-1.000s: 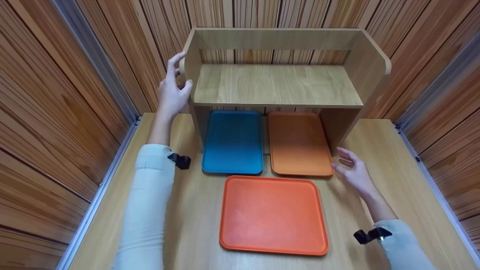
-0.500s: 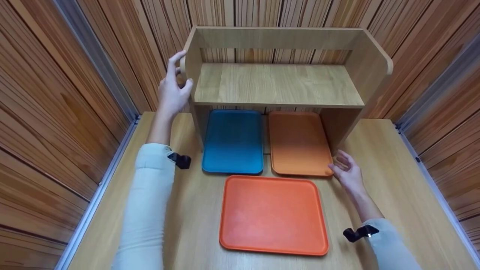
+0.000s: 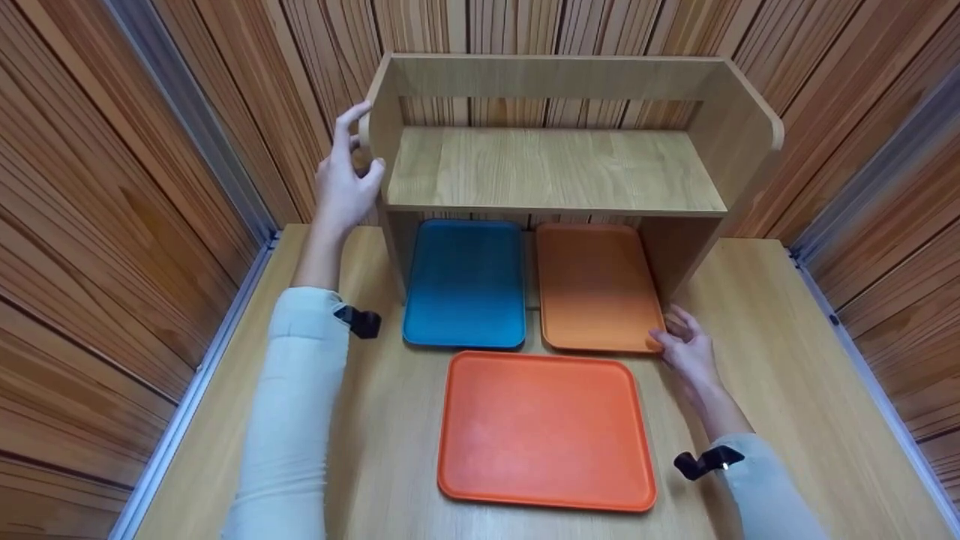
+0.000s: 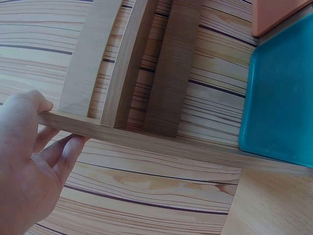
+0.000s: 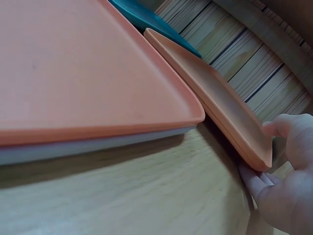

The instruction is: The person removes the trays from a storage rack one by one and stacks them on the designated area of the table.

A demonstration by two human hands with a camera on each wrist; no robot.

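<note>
My left hand (image 3: 346,184) grips the left side panel of a wooden desktop shelf (image 3: 555,169); in the left wrist view the thumb lies on one face of the panel (image 4: 142,142) and the fingers on the other. Low at the right, my right hand (image 3: 691,355) pinches the front right corner of a light orange tray (image 3: 600,292). The right wrist view shows its thumb at the rim of that tray (image 5: 230,107) and fingers beneath. A blue tray (image 3: 466,285) lies beside it, both partly under the shelf board.
A red-orange tray (image 3: 547,431) lies in front of the other two. In the right wrist view a pale layer (image 5: 98,147) shows beneath its rim. Wood-patterned walls (image 3: 97,187) enclose the table (image 3: 780,330) at the back and both sides.
My right hand has moved left and slightly down to the light orange tray's corner, and its thumb now lies over the rim. The left hand keeps its grip on the shelf panel.
</note>
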